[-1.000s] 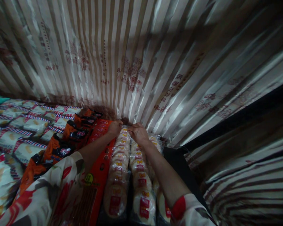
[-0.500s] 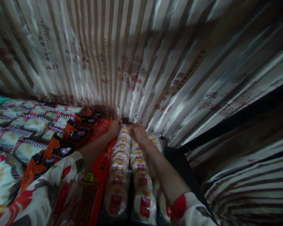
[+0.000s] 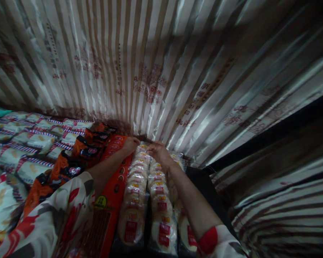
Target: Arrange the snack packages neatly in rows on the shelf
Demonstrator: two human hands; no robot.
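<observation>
Two long clear packs of round rice crackers with red and yellow labels point(image 3: 136, 193) lie side by side, running away from me toward the striped curtain. My left hand point(image 3: 130, 144) rests on the far end of the left pack, fingers curled over it. My right hand point(image 3: 157, 151) grips the far end of the right pack point(image 3: 160, 211). A third pack point(image 3: 184, 233) lies under my right forearm. Both arms wear floral sleeves.
An orange-red snack box point(image 3: 111, 186) lies left of the crackers. Orange and black bags point(image 3: 78, 157) and several white bags with red-blue edges point(image 3: 21, 150) fill the left side. A shiny striped curtain point(image 3: 150, 64) hangs behind. A dark surface point(image 3: 204, 186) sits on the right.
Both hands have stayed at the far ends of the cracker packs, shifting only slightly. The view has moved a little.
</observation>
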